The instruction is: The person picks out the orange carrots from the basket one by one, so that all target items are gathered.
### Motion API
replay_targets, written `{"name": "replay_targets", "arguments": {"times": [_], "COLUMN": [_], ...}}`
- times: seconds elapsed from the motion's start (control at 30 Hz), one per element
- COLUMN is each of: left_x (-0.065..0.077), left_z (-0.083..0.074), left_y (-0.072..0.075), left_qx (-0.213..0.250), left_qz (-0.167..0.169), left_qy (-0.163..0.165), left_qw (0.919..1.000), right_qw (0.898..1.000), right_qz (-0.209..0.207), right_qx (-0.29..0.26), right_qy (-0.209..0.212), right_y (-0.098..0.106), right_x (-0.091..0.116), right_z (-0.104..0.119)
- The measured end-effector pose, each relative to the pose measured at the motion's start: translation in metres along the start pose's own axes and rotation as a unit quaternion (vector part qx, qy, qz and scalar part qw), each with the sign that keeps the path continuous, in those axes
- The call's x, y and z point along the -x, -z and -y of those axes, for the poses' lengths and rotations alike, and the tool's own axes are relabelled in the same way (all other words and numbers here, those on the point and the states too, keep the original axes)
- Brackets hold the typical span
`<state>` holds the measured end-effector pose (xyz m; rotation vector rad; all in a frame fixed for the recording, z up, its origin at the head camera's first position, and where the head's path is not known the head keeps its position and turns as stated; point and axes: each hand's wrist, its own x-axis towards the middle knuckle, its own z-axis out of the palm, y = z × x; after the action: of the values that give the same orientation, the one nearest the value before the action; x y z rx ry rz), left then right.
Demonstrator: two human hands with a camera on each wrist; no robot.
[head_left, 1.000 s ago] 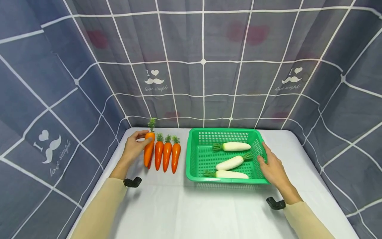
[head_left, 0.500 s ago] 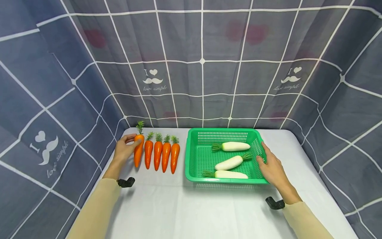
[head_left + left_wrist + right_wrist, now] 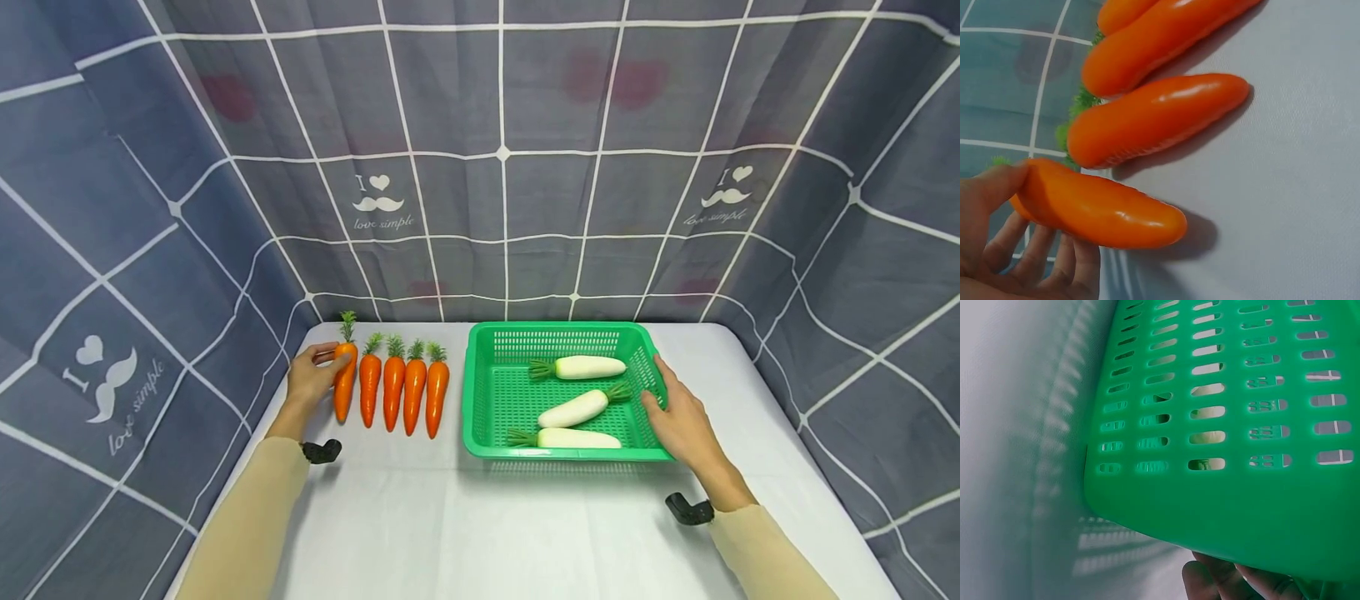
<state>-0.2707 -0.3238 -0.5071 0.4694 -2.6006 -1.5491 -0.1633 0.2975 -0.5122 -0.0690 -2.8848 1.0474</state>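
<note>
My left hand (image 3: pixel 309 382) pinches an orange carrot (image 3: pixel 344 385) near its leafy top, at the left end of a row of carrots. In the left wrist view the thumb lies on top of the held carrot (image 3: pixel 1104 209) and the fingers are below; its shadow falls just beyond its tip. Several other carrots (image 3: pixel 393 392) lie side by side to the right, tops away from me. My right hand (image 3: pixel 686 421) holds the right side of a green plastic basket (image 3: pixel 570 454), thumb over the rim. In the right wrist view, fingertips (image 3: pixel 1200 581) show past the basket wall.
Three white radishes with green tops lie in the basket: one at the back (image 3: pixel 591 367), one slanted in the middle (image 3: pixel 576 410), one along the front (image 3: pixel 577 438). A white cloth (image 3: pixel 420 533) covers the table. Dark checked curtains (image 3: pixel 465 200) stand behind and at both sides.
My left hand has moved left with its carrot, from overlapping the row to its left end, and slightly nearer to me. The right hand has stayed on the basket.
</note>
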Motion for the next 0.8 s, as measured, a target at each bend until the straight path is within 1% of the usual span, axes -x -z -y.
{"name": "replay_targets", "arguments": {"times": [0.2, 0.4, 0.8], "left_x": [-0.010, -0.015, -0.020], "left_z": [0.009, 0.018, 0.026], "left_y": [-0.003, -0.004, -0.006], "left_qx": [-0.011, -0.009, -0.022], "left_qz": [-0.006, 0.006, 0.008], "left_qy": [0.016, 0.028, 0.028], "left_qw": [0.9998, 0.9996, 0.9993], "right_qw": [1.000, 1.000, 1.000], "right_qz": [-0.001, -0.004, -0.003], "right_qx": [-0.004, -0.006, -0.008], "right_qy": [-0.001, 0.000, -0.001], "right_y": [-0.001, -0.002, -0.002], "right_x": [0.001, 0.000, 0.000], "right_z": [0.000, 0.000, 0.000]}}
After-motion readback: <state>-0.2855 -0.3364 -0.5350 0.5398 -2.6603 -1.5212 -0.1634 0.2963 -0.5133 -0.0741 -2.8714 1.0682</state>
